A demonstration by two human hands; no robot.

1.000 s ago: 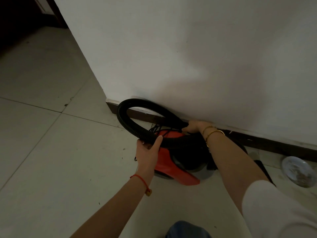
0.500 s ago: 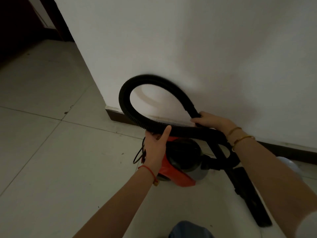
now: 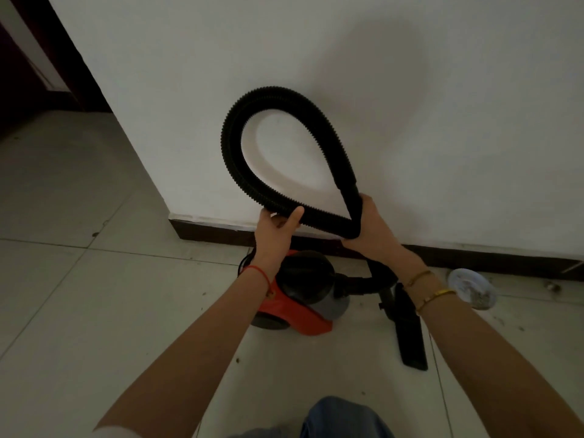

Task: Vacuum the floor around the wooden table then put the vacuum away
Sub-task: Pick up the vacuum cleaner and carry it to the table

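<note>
stage: likely stowing, though vacuuming can't be verified, no wooden table in view | canister vacuum (image 3: pixel 294 298) on floor by wall | left hand (image 3: pixel 276 230) and right hand (image 3: pixel 371 227) both grip looped hose (image 3: pixel 234 159) | nozzle (image 3: pixel 410 330) on tiles | left: stow away

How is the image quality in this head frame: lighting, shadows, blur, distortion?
Head view: dim and underexposed, dark at the left doorway; a soft shadow falls on the wall beyond the hose loop; wide-angle bending shows in the baseboard; both hands, left and right, look sharp, without obvious motion blur or glare.
</note>
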